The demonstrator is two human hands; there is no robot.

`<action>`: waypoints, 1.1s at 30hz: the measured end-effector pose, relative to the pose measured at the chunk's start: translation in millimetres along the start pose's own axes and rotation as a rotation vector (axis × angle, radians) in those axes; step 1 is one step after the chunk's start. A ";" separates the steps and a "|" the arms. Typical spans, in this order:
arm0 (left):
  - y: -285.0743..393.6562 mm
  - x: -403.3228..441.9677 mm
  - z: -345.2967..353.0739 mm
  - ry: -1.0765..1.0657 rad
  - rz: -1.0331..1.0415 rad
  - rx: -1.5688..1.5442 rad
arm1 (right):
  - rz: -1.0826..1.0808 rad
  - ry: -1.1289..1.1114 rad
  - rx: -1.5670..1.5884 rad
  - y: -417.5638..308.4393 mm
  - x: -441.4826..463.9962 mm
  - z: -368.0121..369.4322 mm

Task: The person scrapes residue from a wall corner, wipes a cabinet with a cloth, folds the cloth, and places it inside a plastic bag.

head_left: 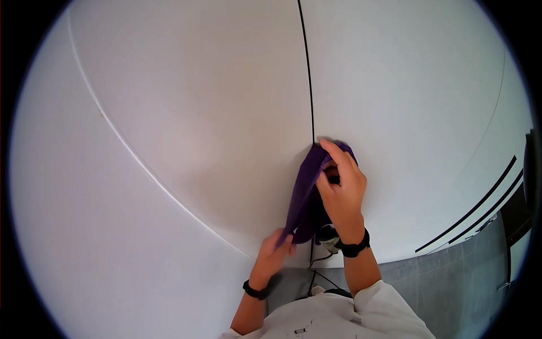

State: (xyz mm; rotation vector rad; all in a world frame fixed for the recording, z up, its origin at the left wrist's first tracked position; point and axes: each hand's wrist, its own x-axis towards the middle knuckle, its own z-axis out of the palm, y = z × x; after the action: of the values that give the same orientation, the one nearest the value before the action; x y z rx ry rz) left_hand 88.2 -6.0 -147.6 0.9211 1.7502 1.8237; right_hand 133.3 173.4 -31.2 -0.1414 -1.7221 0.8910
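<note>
On my feed, the left hand (273,250) has its grip closed on the near end of a purple cloth (302,186); the right hand (346,192) pinches the far end, presumably keeping the edge drawn out. I can't tell whether it touches the white desk (226,113) beyond, by the black seam (309,73).

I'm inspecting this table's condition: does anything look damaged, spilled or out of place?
A small brownish mark beside the white seam, on the left of the table, stands out against the plain white; stain or chip, I can't tell.
</note>
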 end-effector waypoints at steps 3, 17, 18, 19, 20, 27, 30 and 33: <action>-4.2 -1.1 -12.1 0.011 -0.012 -0.082 | -0.001 0.034 0.017 0.5 -1.0 21.8; -9.8 -13.1 -3.4 0.014 -0.015 -0.180 | -0.002 0.193 0.124 16.3 -11.3 30.4; -11.2 -13.2 -1.6 0.003 -0.027 -0.193 | -0.103 0.229 0.056 18.5 -10.9 30.8; -13.0 -12.8 0.2 -0.008 -0.037 -0.207 | -0.206 0.265 -0.012 20.2 -10.2 31.2; -15.3 -13.6 0.4 -0.010 -0.028 -0.206 | -0.214 0.269 -0.010 18.7 -10.7 32.0; 2.5 -24.4 9.3 -0.023 -0.048 -0.387 | -0.285 0.295 -0.058 17.2 -10.3 24.8; -1.9 -28.2 7.1 -0.046 0.007 -0.357 | -0.237 0.284 -0.032 15.4 -11.3 21.4; -3.6 -32.2 6.0 0.012 -0.076 -0.353 | -0.270 0.320 -0.051 13.8 -12.0 18.5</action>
State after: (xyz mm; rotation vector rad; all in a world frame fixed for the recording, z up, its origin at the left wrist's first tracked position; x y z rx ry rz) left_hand 113.9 -24.6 -156.4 0.6936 1.3847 2.0035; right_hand 116.8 168.0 -50.7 -0.0775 -1.4251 0.5899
